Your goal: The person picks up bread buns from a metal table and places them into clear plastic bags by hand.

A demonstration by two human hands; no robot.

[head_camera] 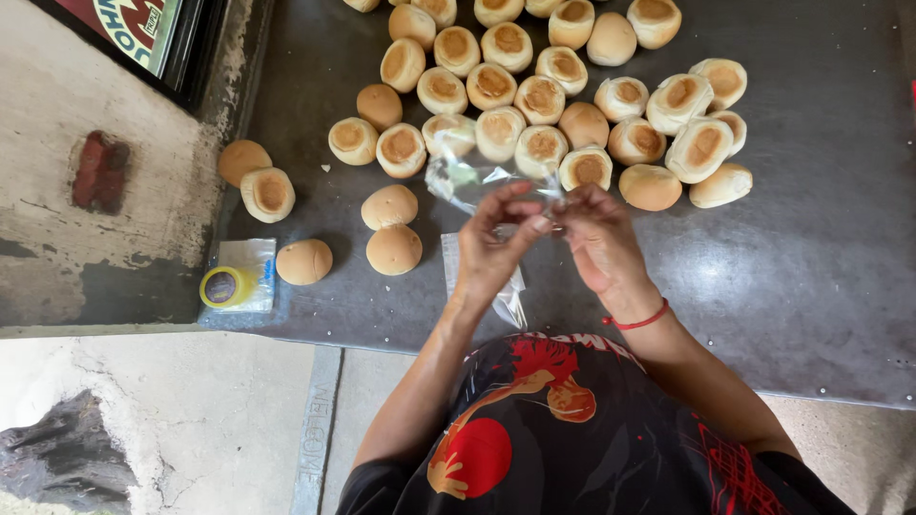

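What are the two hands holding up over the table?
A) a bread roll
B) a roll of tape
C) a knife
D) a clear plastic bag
D: the left hand and right hand pinch a clear plastic bag between them, while the rolls and the tape lie untouched on the table.
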